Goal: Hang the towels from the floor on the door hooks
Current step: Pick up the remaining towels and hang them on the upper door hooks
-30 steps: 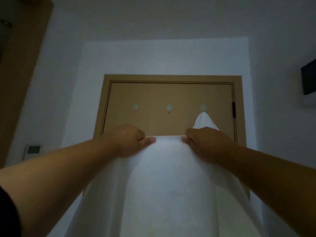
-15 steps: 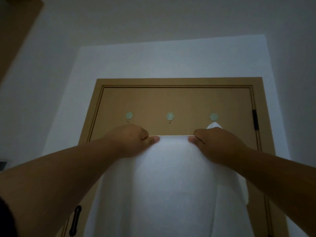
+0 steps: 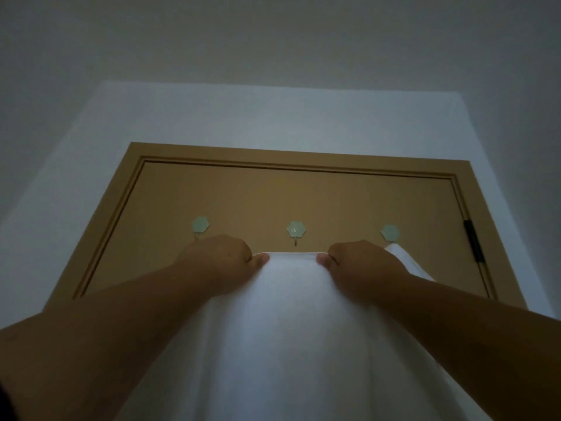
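Towel in hand: a white towel [image 3: 291, 329] is held up in front of the wooden door [image 3: 303, 202], its top hem stretched level just below the middle hook [image 3: 296, 230].
Left hand: the left hand [image 3: 221, 256] is clenched on the hem's left end, the cloth pinched under the thumb.
Right hand: the right hand [image 3: 358, 262] is clenched on the hem's right end in the same pinch.
Step in hand: by the look of it, the hem is being brought up to the middle hook's prong.
Doing it well: the hem is best lifted a little above the prong, kept taut between both hands, then lowered so the centre of the edge catches; neither pinch should be let go until the weight is felt on the hook.
Risk: a slack or off-centre hem may slide off to one side.
Hooks counted: three are seen, the left hook [image 3: 200, 223], the middle one and the right hook [image 3: 390, 232].
Towels counted: two are seen, the one being held and a second towel [image 3: 403, 259] already draped from the right hook.
Hooks free: two, left and middle.
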